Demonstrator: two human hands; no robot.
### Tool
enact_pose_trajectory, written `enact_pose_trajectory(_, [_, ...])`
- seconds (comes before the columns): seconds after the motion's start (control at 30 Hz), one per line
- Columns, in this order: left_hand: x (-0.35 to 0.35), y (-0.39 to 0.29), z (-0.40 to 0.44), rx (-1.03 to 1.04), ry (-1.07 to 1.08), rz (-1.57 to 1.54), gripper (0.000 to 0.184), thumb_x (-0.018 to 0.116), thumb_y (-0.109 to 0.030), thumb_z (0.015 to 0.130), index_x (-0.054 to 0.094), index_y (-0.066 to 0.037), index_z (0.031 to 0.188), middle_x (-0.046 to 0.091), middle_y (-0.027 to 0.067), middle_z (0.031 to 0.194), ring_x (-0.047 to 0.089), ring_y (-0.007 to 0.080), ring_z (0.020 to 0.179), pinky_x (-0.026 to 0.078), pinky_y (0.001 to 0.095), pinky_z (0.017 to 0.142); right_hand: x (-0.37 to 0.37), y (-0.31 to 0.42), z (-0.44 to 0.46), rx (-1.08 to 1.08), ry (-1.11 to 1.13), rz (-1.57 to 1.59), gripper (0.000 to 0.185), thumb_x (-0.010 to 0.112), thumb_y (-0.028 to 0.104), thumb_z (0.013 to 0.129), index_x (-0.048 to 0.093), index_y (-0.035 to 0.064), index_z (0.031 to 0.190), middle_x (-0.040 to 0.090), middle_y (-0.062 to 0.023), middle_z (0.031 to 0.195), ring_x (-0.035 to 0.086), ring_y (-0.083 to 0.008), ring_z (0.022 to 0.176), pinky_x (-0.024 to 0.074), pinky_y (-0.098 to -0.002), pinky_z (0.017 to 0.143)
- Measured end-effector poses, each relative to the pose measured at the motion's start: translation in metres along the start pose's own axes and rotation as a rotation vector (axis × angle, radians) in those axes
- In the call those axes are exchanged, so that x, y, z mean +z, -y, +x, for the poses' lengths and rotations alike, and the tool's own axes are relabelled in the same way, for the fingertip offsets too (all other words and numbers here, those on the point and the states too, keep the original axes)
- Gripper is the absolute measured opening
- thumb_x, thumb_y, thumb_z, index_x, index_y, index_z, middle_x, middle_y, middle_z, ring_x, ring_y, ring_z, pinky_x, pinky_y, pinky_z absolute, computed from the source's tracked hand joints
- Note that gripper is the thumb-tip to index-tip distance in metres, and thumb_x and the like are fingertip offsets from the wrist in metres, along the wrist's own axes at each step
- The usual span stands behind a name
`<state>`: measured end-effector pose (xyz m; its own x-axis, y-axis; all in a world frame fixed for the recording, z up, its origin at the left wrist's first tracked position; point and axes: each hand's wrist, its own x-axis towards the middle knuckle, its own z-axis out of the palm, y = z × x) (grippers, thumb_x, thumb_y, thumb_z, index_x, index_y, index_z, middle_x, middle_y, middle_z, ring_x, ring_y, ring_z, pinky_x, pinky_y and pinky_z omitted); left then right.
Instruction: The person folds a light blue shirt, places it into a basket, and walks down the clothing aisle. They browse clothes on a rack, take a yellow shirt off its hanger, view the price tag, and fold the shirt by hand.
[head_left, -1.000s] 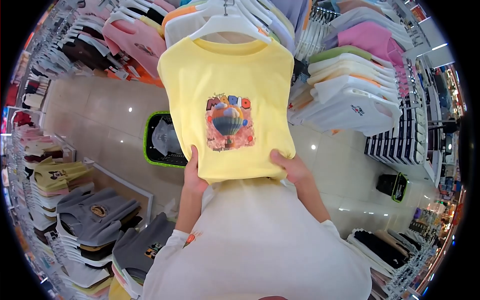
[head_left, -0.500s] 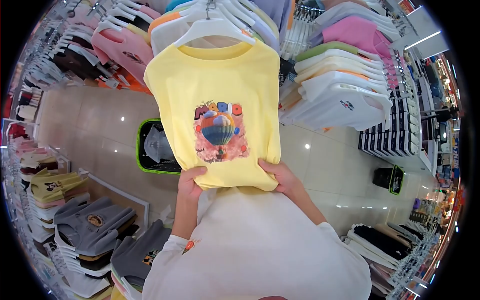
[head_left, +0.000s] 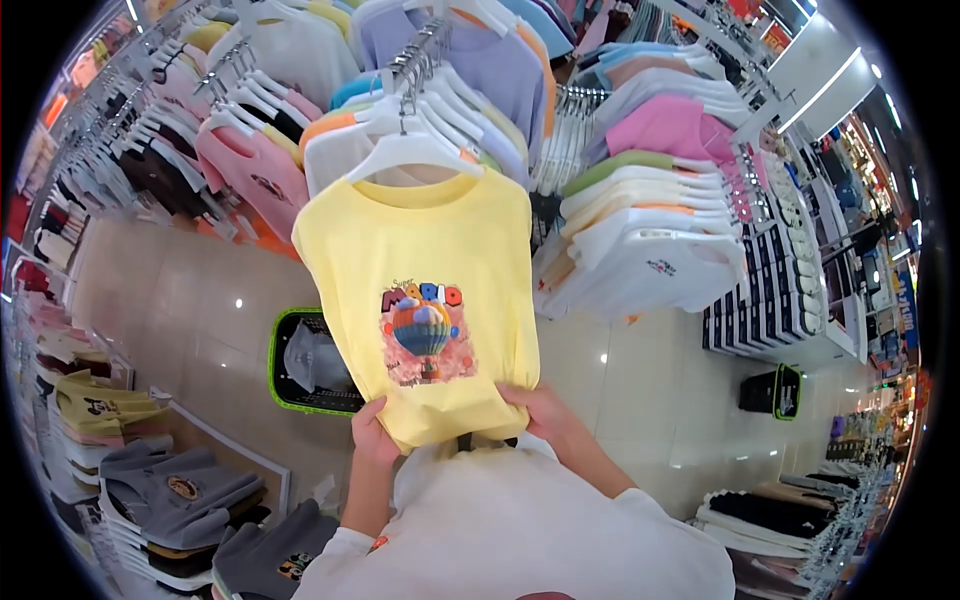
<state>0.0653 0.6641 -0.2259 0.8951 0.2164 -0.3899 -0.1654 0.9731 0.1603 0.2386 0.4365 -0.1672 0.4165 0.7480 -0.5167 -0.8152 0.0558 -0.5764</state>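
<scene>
Thumbs press on the front while the other fingers hide behind: the left hand (head_left: 374, 432) and right hand (head_left: 540, 412) grip the lower sides of the yellow Super Mario T-shirt (head_left: 420, 235). A light, even pull would keep its balloon print (head_left: 425, 335) flat without straining the neckline on the white hanger (head_left: 412, 153), hooked on a metal rail (head_left: 418, 58).

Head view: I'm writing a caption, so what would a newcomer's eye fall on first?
The yellow shirt stands out first, hanging mid-picture on a white hanger, its balloon print facing the camera. Next come the left hand and right hand, holding its lower edge on either side. Then the green-rimmed basket on the floor, left of the shirt.
</scene>
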Motion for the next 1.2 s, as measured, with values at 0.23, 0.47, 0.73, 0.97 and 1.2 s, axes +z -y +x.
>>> enact_pose_trajectory(0.23, [0.003,0.013,-0.02,-0.016,0.097,0.003,0.056,0.05,-0.022,0.095,0.038,0.0,0.145,0.051,0.0215,0.142,0.051,0.0396,0.13,0.038,0.0544,0.111,-0.001,-0.002,-0.001,-0.08,0.082,-0.015,0.043,0.061,0.016,0.098,0.05,0.0031,0.138,0.06,-0.0088,0.132,0.06,-0.0195,0.118,0.0498,-0.0363,0.099])
enact_pose_trajectory(0.47, [0.0,0.045,-0.036,0.078,0.001,0.131,0.061,0.059,-0.018,0.092,0.037,0.0,0.146,0.05,0.0209,0.144,0.051,0.0378,0.13,0.04,0.0525,0.111,-0.007,-0.001,-0.024,-0.069,0.093,-0.058,0.05,0.069,0.014,0.093,0.05,0.0034,0.138,0.059,-0.0073,0.134,0.058,-0.02,0.121,0.0466,-0.0354,0.103])
enact_pose_trajectory(0.73, [0.036,0.08,-0.06,0.036,0.268,0.489,0.078,0.08,-0.011,0.076,0.042,-0.001,0.144,0.055,0.0143,0.139,0.056,0.0309,0.125,0.046,0.0469,0.106,-0.013,-0.014,-0.078,-0.134,0.117,-0.048,0.049,0.069,0.011,0.092,0.051,0.0027,0.138,0.061,-0.0076,0.131,0.059,-0.0196,0.118,0.0484,-0.0349,0.1])
enact_pose_trajectory(0.97, [0.048,0.133,-0.08,-0.066,0.148,0.844,0.072,0.082,-0.005,0.074,0.05,-0.006,0.138,0.06,0.0065,0.128,0.058,0.0221,0.119,0.05,0.04,0.099,0.019,-0.02,-0.103,-0.152,0.223,-0.389,0.052,0.071,0.015,0.092,0.051,0.004,0.138,0.061,-0.0081,0.131,0.06,-0.02,0.116,0.0472,-0.0347,0.101])
enact_pose_trajectory(1.2, [0.051,0.149,-0.084,0.079,-0.108,0.764,0.049,0.068,-0.003,0.09,0.051,-0.003,0.136,0.061,0.0091,0.126,0.063,0.0214,0.111,0.055,0.0359,0.092,0.009,-0.021,-0.117,-0.522,0.247,-0.958,0.059,0.077,0.022,0.084,0.053,0.0002,0.134,0.055,-0.0151,0.134,0.055,-0.0242,0.12,0.0446,-0.0386,0.103])
